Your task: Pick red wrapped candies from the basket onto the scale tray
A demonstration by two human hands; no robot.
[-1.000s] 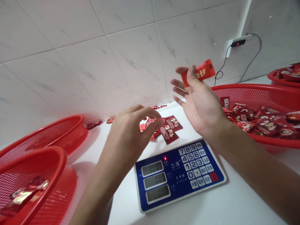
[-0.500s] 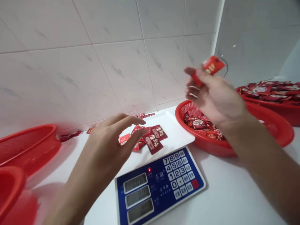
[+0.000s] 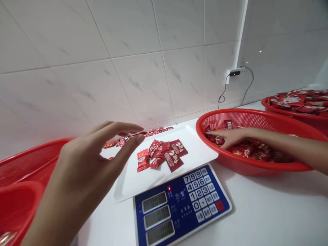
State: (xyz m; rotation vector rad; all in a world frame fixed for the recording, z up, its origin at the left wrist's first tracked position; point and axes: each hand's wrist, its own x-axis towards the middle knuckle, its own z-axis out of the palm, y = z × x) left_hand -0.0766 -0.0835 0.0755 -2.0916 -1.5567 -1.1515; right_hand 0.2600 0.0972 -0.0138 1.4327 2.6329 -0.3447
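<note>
My left hand (image 3: 89, 160) hovers over the left edge of the scale's white tray (image 3: 197, 150), fingers curved and thumb tip slightly apart from them, with nothing between. On that tray lie several small red packets (image 3: 174, 160), the two nearest dark red with gold lettering, and a brighter red packet (image 3: 142, 160) at the left. My right hand (image 3: 232, 136) reaches into a red plastic basket (image 3: 256, 165), its fingers stretched among wrapped packets (image 3: 243, 150). Its fingertips partly vanish among them; no held packet shows. The scale's blue keypad panel (image 3: 179, 205) faces me, with a red light lit.
More packets (image 3: 153, 131) lie along the wall behind the tray. A second red basket (image 3: 302, 100), heaped with packets, stands at the far right. Red baskets (image 3: 20, 191) are also at the left. A socket with a plugged cable (image 3: 234, 72) is on the tiled wall.
My right hand has come down from the air into the basket, and the red packet it held no longer shows in it. My left hand has shifted left, uncovering more of the tray.
</note>
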